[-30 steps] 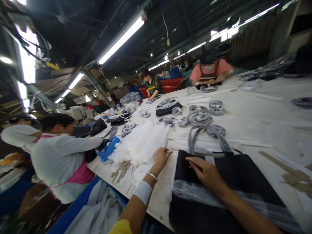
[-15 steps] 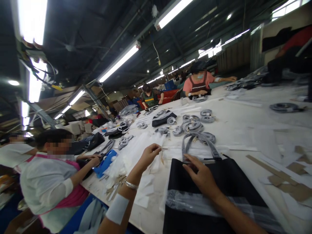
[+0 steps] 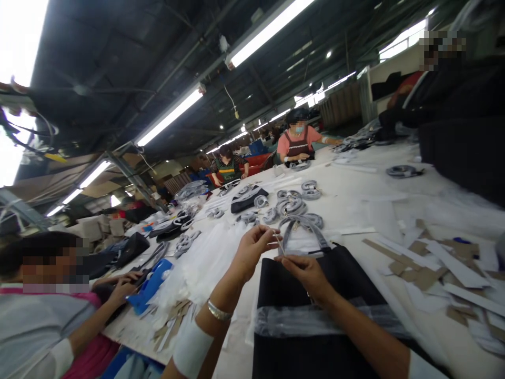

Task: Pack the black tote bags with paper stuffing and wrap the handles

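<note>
My left hand [image 3: 254, 251] is raised above the bag's top edge, thumb and fingers pinched on a thin pale strip [image 3: 280, 242]. At the strip's lower end my right hand [image 3: 310, 273] is closed too, fingertips pressed together. The strip is too small to tell whether it is string or a tag cord. Under both hands lies a black bag [image 3: 292, 352] with a clear plastic band [image 3: 292, 322] round its middle. Its grey wrapped handles [image 3: 315, 231] stand up behind my hands, partly hidden by them.
Coiled grey straps [image 3: 292, 205] lie beyond the bag. White plastic sheets [image 3: 209, 252] and a blue object [image 3: 152, 287] are to the left, near a co-worker in a pink apron [image 3: 89, 352]. Cardboard and paper scraps [image 3: 430, 263] cover the right side. Other people work across the table.
My right hand has left the bag's handle base and closed on the thin strip. My left hand has come right to meet it. The view has turned to the right.
</note>
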Demonstrator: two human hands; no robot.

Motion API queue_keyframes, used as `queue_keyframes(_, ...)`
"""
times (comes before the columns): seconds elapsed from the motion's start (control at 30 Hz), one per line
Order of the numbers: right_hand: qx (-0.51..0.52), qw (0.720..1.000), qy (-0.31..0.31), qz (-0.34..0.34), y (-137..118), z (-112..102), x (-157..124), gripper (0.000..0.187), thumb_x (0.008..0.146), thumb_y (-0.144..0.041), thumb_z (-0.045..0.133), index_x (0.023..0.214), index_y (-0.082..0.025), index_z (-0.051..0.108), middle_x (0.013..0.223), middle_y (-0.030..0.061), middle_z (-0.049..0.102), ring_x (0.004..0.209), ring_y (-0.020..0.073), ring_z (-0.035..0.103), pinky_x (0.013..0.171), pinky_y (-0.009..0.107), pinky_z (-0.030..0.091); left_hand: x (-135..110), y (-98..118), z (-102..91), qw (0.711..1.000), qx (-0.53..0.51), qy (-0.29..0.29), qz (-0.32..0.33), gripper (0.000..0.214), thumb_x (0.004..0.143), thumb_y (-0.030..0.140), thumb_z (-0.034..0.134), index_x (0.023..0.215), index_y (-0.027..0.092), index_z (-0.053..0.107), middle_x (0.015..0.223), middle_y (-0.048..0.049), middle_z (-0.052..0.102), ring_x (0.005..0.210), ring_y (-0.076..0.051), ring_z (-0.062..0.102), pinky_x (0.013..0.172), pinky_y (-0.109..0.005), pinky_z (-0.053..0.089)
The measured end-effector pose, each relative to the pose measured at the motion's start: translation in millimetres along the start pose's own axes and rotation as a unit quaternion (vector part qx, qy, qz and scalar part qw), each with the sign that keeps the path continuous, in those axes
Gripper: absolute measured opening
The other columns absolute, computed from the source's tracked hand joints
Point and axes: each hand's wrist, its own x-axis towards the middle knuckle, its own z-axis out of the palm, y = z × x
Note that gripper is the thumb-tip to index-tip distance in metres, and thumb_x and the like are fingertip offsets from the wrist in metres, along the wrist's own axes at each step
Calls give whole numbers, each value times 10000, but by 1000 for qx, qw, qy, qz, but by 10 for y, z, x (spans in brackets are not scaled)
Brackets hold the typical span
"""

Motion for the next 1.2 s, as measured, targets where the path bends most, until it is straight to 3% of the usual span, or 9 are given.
queue_keyframes(0.13, 52, 997, 17, 58, -9, 12, 2, 476, 819, -610, 640, 958, -172, 764, 819, 83, 757, 802, 245, 695, 786, 393, 535, 50, -172, -46, 999, -24, 23, -26, 425, 832, 515, 685, 1036, 155, 586, 1156, -136, 678, 1037, -245, 674, 892, -387, 535)
queue_keyframes(0.3, 49, 998, -10, 41, -38, 6, -5, 466, 851, -600, 605, 860, -154, 741, 662, 33, 697, 635, 159, 640, 665, 286, 497, -47, -427, -59, 993, 25, -67, -93, 781, 750, 472, 785, 1388, 154, 464, 959, -93, 742, 860, -219, 705, 834, -372, 539)
queue_keyframes(0.53, 38, 997, 6, 65, 57, 17, 31, 494, 823, -633, 598, 878, -153, 705, 621, 24, 688, 460, 105, 564, 491, 215, 414, -50, -603, -29, 997, 55, 23, -48, 572, 719, 358, 814, 1218, 138, 642, 921, -88, 766, 820, -209, 702, 813, -327, 533)
queue_keyframes(0.63, 14, 997, 56, 54, 44, 5, 38, 484, 821, -629, 600, 823, -156, 700, 590, 17, 671, 436, 101, 536, 456, 210, 390, -34, -621, -49, 996, 68, 36, -38, 544, 722, 336, 809, 1208, 151, 649, 847, -73, 765, 781, -209, 701, 770, -321, 539)
queue_keyframes(0.77, 45, 983, 160, 78, 15, -54, 60, 479, 762, -643, 657, 820, -169, 691, 536, -4, 626, 412, 111, 513, 401, 210, 360, -38, -602, -70, 991, -75, 11, -106, 583, 718, 288, 825, 1245, 151, 618, 885, -71, 738, 845, -191, 693, 815, -314, 542)
queue_keyframes(0.87, 116, 970, 196, 82, 27, -107, 90, 480, 706, -633, 720, 837, -172, 687, 585, -9, 637, 404, 93, 499, 376, 195, 333, 9, -610, -90, 979, -173, 5, -106, 504, 832, 353, 711, 1281, 163, 585, 936, -59, 693, 929, -161, 671, 924, -319, 517)
queue_keyframes(0.97, 124, 965, 214, 83, 47, -142, 115, 488, 689, -626, 739, 859, -171, 690, 565, -19, 624, 365, 77, 460, 344, 190, 301, 159, -701, -145, 994, -23, 38, -96, 438, 933, 421, 538, 1300, 183, 567, 983, -69, 675, 936, -169, 663, 864, -312, 533)
queue_keyframes(1.1, 105, 957, 244, 114, 85, -169, 130, 516, 693, -634, 726, 908, -166, 693, 475, -46, 564, 301, 73, 392, 311, 200, 287, 477, -939, -256, 981, 123, 50, -140, 258, 808, 240, 720, 1046, 148, 683, 1019, -85, 682, 941, -205, 648, 821, -291, 513)
queue_keyframes(1.2, 71, 961, 242, 110, 151, -190, 137, 510, 695, -626, 726, 896, -158, 705, 551, -9, 629, 347, 87, 464, 318, 195, 298, 691, -1129, -315, 966, 167, 22, -196, 139, 833, 228, 711, 925, 130, 675, 992, -70, 679, 920, -194, 642, 829, -332, 524)
